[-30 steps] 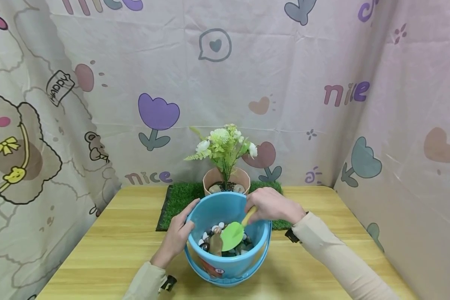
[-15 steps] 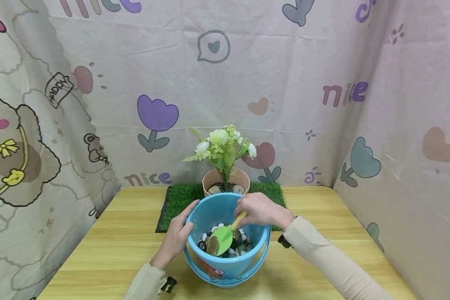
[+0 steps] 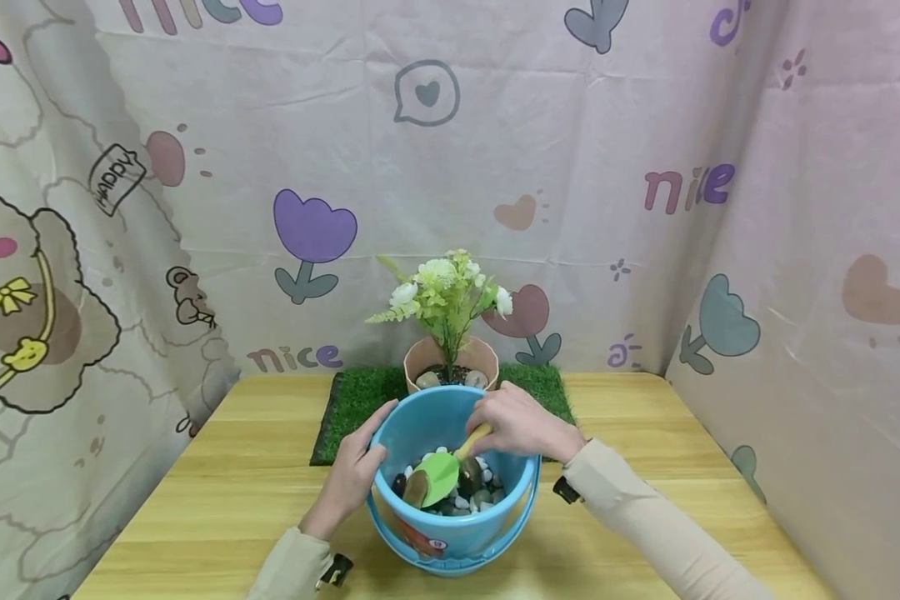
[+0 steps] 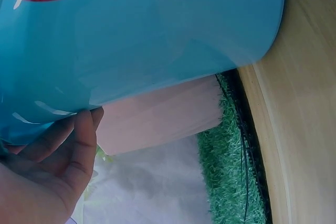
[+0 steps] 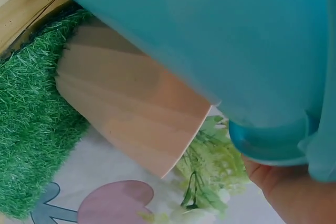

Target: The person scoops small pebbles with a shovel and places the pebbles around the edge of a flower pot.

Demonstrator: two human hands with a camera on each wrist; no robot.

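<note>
A blue bucket (image 3: 457, 533) stands on the table with several pebbles (image 3: 461, 503) in the bottom. My left hand (image 3: 354, 468) holds its left rim; in the left wrist view the fingers (image 4: 84, 145) lie against the outer wall. Over the right rim, my right hand (image 3: 521, 423) grips the yellow handle of a small trowel (image 3: 440, 480). Its green blade is down inside the bucket, against a large brown stone (image 3: 415, 489) at the left. A dark round stone (image 3: 469, 477) lies right of the blade. In the right wrist view the bucket wall hides most of that hand.
Just behind the bucket, a pink pot (image 3: 414, 364) with white flowers (image 3: 438, 273) stands on an artificial grass mat (image 3: 352, 417). The wooden table (image 3: 217, 467) ends at a printed cloth backdrop (image 3: 420, 167). The bucket's blue handle (image 3: 450, 565) hangs down at the front.
My right hand has moved left with the trowel, whose blade has shifted left against the brown stone. That stone leans further left, and the dark round stone now shows. The left hand stays put.
</note>
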